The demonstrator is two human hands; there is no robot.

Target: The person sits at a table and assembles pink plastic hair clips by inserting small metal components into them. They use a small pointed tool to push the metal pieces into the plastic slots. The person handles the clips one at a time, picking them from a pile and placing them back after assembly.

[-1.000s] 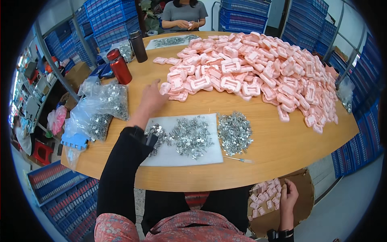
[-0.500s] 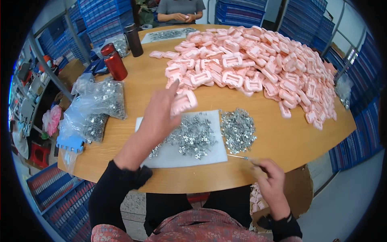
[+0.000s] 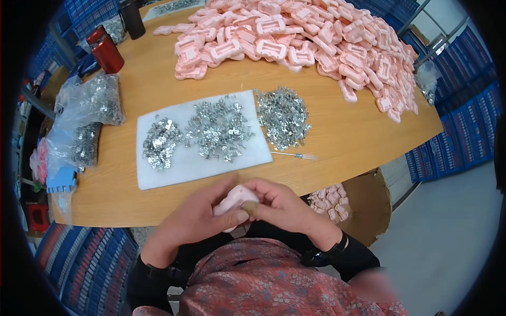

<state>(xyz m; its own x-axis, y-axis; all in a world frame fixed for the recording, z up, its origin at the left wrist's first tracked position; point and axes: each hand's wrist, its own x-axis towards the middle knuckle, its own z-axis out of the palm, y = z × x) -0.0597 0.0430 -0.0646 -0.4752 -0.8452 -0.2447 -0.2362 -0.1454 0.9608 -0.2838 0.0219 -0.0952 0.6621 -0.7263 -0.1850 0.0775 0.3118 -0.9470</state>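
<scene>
A pale pink plastic shell [image 3: 235, 197] is held close to my body, just off the table's near edge. My left hand [image 3: 200, 213] wraps round it, thumb along its near side. From the other side my right hand [image 3: 282, 208] grips the same shell, its thumb, with a tan cover on the tip, pressed against it. My fingers hide much of the shell. Beyond my hands, a white foam sheet [image 3: 197, 171] bears two heaps of small silvery metal pieces [image 3: 221, 129]. A thin screwdriver-like tool [image 3: 303, 156] lies at the sheet's right corner.
A third metal heap [image 3: 283, 117] sits right of the sheet. Behind spreads a big pile of pink shells [image 3: 305, 39]. At left are a red flask [image 3: 105, 50], a dark bottle [image 3: 130, 20] and bags of metal pieces [image 3: 84, 105]. A cardboard box [image 3: 369, 210] holds pink parts below.
My left hand has brought the pink shell back from the pile toward my body. My right hand has left the tool's side and joined on the shell. The view has tilted downward.
</scene>
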